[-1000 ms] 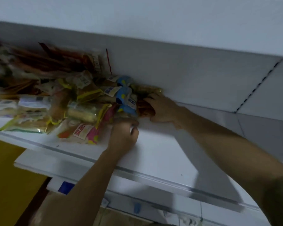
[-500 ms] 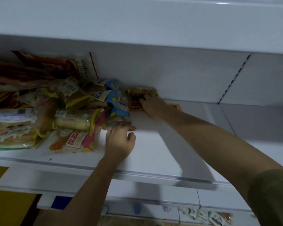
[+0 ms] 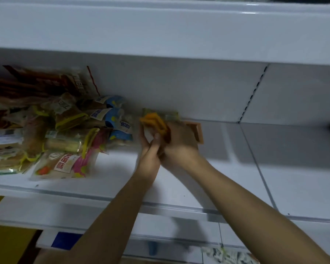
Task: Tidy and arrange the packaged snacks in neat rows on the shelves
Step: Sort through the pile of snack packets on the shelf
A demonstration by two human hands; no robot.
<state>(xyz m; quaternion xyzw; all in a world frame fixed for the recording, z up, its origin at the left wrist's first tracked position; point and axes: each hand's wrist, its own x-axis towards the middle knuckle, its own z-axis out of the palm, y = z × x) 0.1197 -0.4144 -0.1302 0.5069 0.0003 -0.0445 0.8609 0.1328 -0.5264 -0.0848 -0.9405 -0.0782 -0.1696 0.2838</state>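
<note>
Your shelf [image 3: 179, 180] has a big messy pile of snacks [image 3: 61, 134] on its left side. Bump it and bags may slide off the front. Your left hand [image 3: 151, 147] and right hand [image 3: 179, 143] both grip an orange pack [image 3: 154, 121] near the back wall. It looks bent, so squeezing could crush it.

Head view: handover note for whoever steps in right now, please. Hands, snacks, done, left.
Left hand and right hand meet at the back of the shelf, both gripping a small orange packet; the frame is blurred, so finger detail is unclear.
The heap of packaged snacks lies jumbled on the shelf's left part.
Done: no neat row visible yet.
Left: sort the heap into rows, probably filling the bare right part.
</note>
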